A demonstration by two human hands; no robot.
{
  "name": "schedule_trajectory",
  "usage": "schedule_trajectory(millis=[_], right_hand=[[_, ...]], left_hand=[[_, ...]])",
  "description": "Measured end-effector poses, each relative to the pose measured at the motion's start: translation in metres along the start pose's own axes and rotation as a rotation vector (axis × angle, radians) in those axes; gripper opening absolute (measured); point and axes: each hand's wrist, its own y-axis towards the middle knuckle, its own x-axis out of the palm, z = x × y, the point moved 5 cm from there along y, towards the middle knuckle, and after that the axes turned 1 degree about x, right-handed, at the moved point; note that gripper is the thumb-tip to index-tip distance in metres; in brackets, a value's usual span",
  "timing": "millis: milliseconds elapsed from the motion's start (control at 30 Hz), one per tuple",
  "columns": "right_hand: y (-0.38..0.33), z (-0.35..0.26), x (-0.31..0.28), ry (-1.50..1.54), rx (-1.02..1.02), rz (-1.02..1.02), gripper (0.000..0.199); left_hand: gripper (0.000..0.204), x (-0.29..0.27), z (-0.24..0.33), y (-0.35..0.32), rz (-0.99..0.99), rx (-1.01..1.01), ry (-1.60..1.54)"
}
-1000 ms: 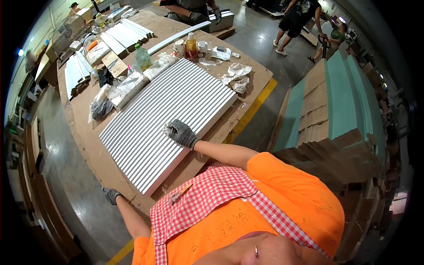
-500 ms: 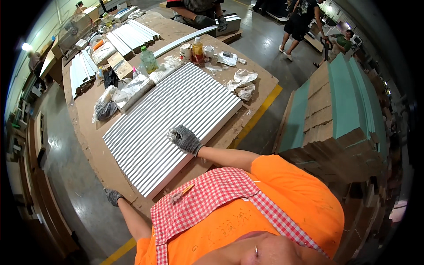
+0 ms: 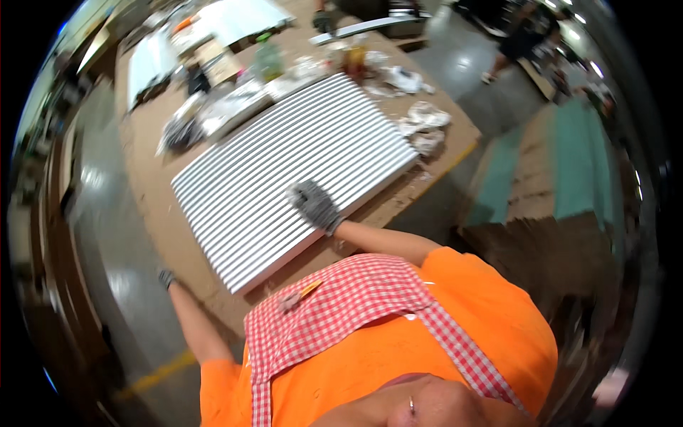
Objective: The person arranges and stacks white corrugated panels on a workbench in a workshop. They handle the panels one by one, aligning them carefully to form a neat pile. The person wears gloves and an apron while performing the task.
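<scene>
A white ribbed panel [image 3: 292,178], perhaps a stack of strips laid side by side, lies flat on the brown work table [image 3: 153,185]. My right hand [image 3: 315,205], in a grey knit glove, rests on the ribs near the panel's near right edge. Its fingers are curled, with a small whitish bit at the fingertips that I cannot make out. My left hand [image 3: 166,277], gloved too, hangs at the table's left edge, apart from the panel. It is small and blurred, so its fingers do not show clearly.
Beyond the panel are plastic-wrapped bundles [image 3: 235,107], a green bottle [image 3: 268,60], an amber bottle [image 3: 354,60] and white strips [image 3: 242,20]. Crumpled paper [image 3: 425,127] lies at the right. Green-faced boards [image 3: 569,156] are stacked beside the table. A co-worker's gloved hand [image 3: 324,21] shows at the far end.
The view has shifted and blurred. My right hand stays on the panel at almost the same spot. My left hand has moved slightly outward and away.
</scene>
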Motion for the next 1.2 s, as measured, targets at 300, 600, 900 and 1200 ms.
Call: schedule_trajectory(millis=[300, 600, 900, 1200], right_hand=[[0.009, 0.011, 0.015, 0.571, 0.66, -0.146, 0.029], [0.069, 0.056, -0.021, 0.085, 0.575, -0.161, 0.025], [0.054, 0.139, -0.072, 0.403, 0.748, 0.185, 0.037], [0.011, 0.331, -0.222, -0.15, 0.8, 0.448, 0.025]], left_hand=[[0.054, 0.035, -0.053, 0.086, 0.165, 0.038, 0.079], [0.074, 0.007, 0.038, -0.025, -0.095, -0.081, 0.038], [0.073, 0.013, 0.012, 0.0, -0.056, -0.118, 0.004], [0.042, 0.036, -0.043, 0.067, 0.084, 0.225, 0.11]])
